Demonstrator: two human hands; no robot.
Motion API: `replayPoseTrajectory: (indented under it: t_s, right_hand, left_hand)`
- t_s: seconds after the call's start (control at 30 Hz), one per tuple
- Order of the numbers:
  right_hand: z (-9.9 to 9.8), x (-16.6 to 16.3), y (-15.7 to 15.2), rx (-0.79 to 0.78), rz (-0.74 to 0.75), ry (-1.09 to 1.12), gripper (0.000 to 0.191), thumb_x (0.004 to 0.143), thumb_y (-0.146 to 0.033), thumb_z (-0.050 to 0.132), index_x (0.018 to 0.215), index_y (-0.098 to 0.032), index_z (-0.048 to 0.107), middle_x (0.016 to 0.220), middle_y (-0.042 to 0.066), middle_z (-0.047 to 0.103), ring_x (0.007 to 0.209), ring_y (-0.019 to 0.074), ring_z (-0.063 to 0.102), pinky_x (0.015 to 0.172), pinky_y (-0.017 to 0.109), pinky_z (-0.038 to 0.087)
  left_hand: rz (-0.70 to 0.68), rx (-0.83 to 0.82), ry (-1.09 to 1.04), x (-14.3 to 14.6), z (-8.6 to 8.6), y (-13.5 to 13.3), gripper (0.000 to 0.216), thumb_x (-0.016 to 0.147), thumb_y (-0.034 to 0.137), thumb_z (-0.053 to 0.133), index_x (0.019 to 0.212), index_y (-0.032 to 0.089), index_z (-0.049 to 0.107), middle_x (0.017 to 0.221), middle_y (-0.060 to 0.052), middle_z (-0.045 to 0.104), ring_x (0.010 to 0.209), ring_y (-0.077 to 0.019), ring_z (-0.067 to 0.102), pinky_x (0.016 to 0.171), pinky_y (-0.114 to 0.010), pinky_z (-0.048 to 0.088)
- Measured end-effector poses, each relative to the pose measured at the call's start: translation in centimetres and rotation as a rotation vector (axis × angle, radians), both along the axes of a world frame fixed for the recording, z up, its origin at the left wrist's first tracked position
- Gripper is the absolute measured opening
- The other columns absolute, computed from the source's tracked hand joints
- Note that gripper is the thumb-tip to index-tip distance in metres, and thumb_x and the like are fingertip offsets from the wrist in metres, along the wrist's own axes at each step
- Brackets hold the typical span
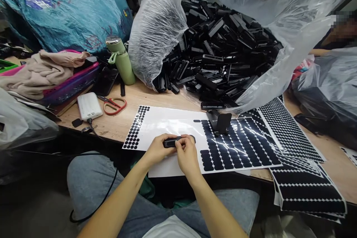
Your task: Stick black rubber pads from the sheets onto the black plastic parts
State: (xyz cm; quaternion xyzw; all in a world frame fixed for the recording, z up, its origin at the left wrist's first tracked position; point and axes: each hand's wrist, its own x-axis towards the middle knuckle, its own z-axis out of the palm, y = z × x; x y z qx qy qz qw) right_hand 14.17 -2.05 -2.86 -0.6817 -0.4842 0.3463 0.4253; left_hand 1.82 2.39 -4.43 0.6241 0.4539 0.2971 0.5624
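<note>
Between both hands is a small black oblong plastic part point(169, 142), held just over the front of a white sheet. My left hand point(159, 148) grips its left end with the fingers closed. The thumb and fingers of my right hand point(187, 153) are pinched at its right half, covering much of it. Beneath the hands lies the white backing sheet point(167, 124), with black rounded stickers point(223, 156) in rows on its right side and small black dots point(135, 130) along its left edge. A black bracket-like part point(221, 122) stands on the stickers.
A large clear plastic bag point(156, 33) spills many black plastic parts point(223, 52) at the back. Red-handled scissors point(115, 106), a white power bank point(89, 106) and a green bottle point(122, 61) stand or lie to the left. More sticker sheets point(309, 189) overhang the table's front edge at right.
</note>
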Motion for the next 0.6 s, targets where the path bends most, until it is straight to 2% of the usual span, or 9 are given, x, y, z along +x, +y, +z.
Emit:
replayPoseTrajectory:
  t_s: [0.23,0.37,0.43,0.5,0.53,0.57,0.6]
  right_hand:
    - [-0.5,-0.3,-0.4,0.057,-0.017,-0.104,0.011,0.079,-0.027,0.046,0.071,-0.020,0.047,0.101,0.009,0.047,0.092,0.0199,0.050,0.074,0.034,0.043]
    - [-0.6,1.7,0.1,0.123,-0.116,-0.289,0.024,0.073,-0.041,0.056,0.079,-0.021,0.042,0.086,0.004,0.046,0.074,0.0177,0.048,0.064,0.031,0.042]
    - [0.1,4.4,2.0,0.232,-0.128,-0.381,0.028,0.073,-0.043,0.056,0.081,-0.021,0.043,0.083,0.003,0.047,0.074,0.0178,0.047,0.069,0.032,0.040]
    - [1.5,8.1,5.4,0.319,-0.201,-0.492,0.029,0.075,-0.045,0.053,0.085,-0.019,0.045,0.083,0.005,0.049,0.080,0.0196,0.046,0.076,0.033,0.038]
    - [2.5,10.2,7.6,0.333,-0.249,-0.543,0.032,0.076,-0.045,0.052,0.091,-0.018,0.046,0.090,0.007,0.050,0.087,0.0209,0.046,0.080,0.034,0.035]
    - [3.6,12.4,9.8,0.303,-0.299,-0.591,0.037,0.075,-0.046,0.053,0.098,-0.017,0.045,0.099,0.010,0.049,0.094,0.0225,0.045,0.083,0.034,0.033]
    - [4.6,14.5,12.1,0.203,-0.343,-0.632,0.045,0.075,-0.046,0.052,0.106,-0.015,0.043,0.109,0.014,0.046,0.102,0.0241,0.042,0.086,0.034,0.030]
  left_hand:
    - [0.022,0.005,0.027,0.3,-0.2,0.2,0.039,0.061,0.024,0.067,0.098,0.015,0.062,0.091,-0.006,0.065,0.083,-0.0201,0.060,0.073,-0.029,0.047]
    - [0.021,-0.027,0.079,-0.2,1.3,-0.4,0.038,0.060,0.021,0.066,0.097,0.016,0.062,0.090,-0.005,0.064,0.080,-0.0199,0.059,0.071,-0.030,0.047]
    - [-0.068,0.019,0.141,-0.8,2.9,-1.6,0.036,0.059,0.020,0.067,0.095,0.020,0.063,0.090,-0.003,0.064,0.084,-0.0198,0.058,0.078,-0.031,0.045]
    - [-0.221,0.034,0.196,-1.5,4.7,-3.2,0.035,0.062,0.021,0.066,0.097,0.026,0.063,0.091,-0.001,0.063,0.086,-0.0196,0.058,0.081,-0.032,0.044]
    - [-0.296,0.023,0.211,-1.9,5.4,-4.0,0.037,0.063,0.023,0.065,0.100,0.029,0.062,0.094,-0.001,0.062,0.089,-0.0202,0.058,0.083,-0.033,0.044]
    - [-0.367,0.002,0.227,-2.2,6.0,-4.9,0.043,0.062,0.024,0.066,0.104,0.032,0.060,0.102,-0.001,0.061,0.095,-0.0218,0.056,0.087,-0.034,0.043]
    - [-0.413,-0.023,0.252,-2.5,6.4,-5.6,0.054,0.059,0.025,0.069,0.111,0.036,0.057,0.114,-0.001,0.057,0.104,-0.0242,0.053,0.091,-0.037,0.041]
